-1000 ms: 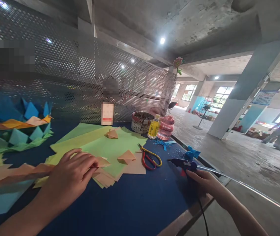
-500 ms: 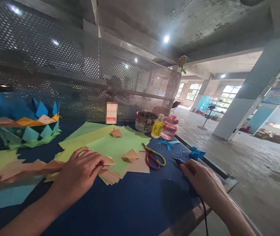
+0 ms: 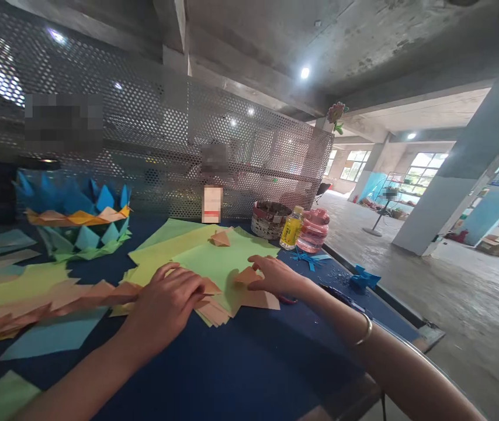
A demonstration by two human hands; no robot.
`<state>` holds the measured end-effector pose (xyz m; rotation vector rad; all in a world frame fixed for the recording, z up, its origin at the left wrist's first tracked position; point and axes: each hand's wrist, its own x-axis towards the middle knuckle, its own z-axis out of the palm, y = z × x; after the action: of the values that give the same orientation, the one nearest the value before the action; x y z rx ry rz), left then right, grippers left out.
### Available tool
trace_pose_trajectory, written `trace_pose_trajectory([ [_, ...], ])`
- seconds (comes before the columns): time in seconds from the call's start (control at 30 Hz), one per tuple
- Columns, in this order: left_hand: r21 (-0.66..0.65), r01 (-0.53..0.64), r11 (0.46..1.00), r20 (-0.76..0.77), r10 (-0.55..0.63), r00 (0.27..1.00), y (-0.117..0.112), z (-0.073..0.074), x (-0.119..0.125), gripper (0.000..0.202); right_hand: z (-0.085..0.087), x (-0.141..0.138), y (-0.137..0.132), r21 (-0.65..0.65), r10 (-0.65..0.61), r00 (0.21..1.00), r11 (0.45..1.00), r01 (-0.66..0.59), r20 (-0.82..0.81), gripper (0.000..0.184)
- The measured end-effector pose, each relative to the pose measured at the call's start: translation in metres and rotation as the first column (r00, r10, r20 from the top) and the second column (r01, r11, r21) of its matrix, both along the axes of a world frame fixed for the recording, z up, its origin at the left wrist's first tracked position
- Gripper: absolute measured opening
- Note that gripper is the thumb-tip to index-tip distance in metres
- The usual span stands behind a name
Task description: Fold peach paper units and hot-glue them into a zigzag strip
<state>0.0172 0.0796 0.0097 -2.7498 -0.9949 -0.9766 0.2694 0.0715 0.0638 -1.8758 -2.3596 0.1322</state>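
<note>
My left hand (image 3: 166,304) lies curled over a stack of folded peach paper pieces (image 3: 212,310) on the dark blue table (image 3: 241,368), its fingertips pinching the top piece. My right hand (image 3: 276,275) reaches in from the right. Its fingers and thumb close on a folded peach triangle (image 3: 243,276) that lies on the green sheets (image 3: 214,257). A blue glue gun (image 3: 341,297) lies on the table behind my right wrist, free of either hand. Only a bit of the scissors (image 3: 287,300) shows under my right hand.
A perforated metal screen (image 3: 144,146) backs the table. A woven basket (image 3: 269,217), a yellow bottle (image 3: 291,229) and a pink jar (image 3: 313,229) stand at the far right corner. A blue, orange and green folded paper ring (image 3: 78,225) sits at the left. The table's right edge (image 3: 390,298) drops to a concrete floor.
My right hand has let go of the glue gun and moved left onto the folded peach triangle. My left hand has stayed on the peach stack. The camera has turned slightly left.
</note>
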Motion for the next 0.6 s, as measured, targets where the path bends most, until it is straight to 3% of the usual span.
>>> trace_pose_trajectory([
  [0.17, -0.024, 0.005, 1.0, 0.005, -0.005, 1.0, 0.001, 0.0, -0.001, 0.021, -0.004, -0.008, -0.004, 0.013, 0.01, 0.999, 1.0, -0.01, -0.045, 0.027],
  [0.33, -0.025, 0.01, 1.0, 0.025, -0.01, 1.0, -0.002, 0.003, 0.0, 0.02, 0.001, -0.013, -0.016, 0.106, 0.005, 0.98, 0.994, 0.016, -0.199, 0.021],
  [0.47, -0.031, 0.006, 0.999, 0.041, -0.005, 0.999, -0.004, 0.006, 0.001, 0.022, 0.004, -0.018, -0.032, 0.125, 0.052, 0.931, 0.992, -0.007, -0.361, 0.021],
  [0.6, -0.056, 0.014, 0.998, 0.05, -0.011, 0.999, -0.004, 0.008, 0.001, 0.02, -0.003, -0.025, -0.047, 0.128, 0.098, 0.866, 0.991, -0.039, -0.49, 0.02],
])
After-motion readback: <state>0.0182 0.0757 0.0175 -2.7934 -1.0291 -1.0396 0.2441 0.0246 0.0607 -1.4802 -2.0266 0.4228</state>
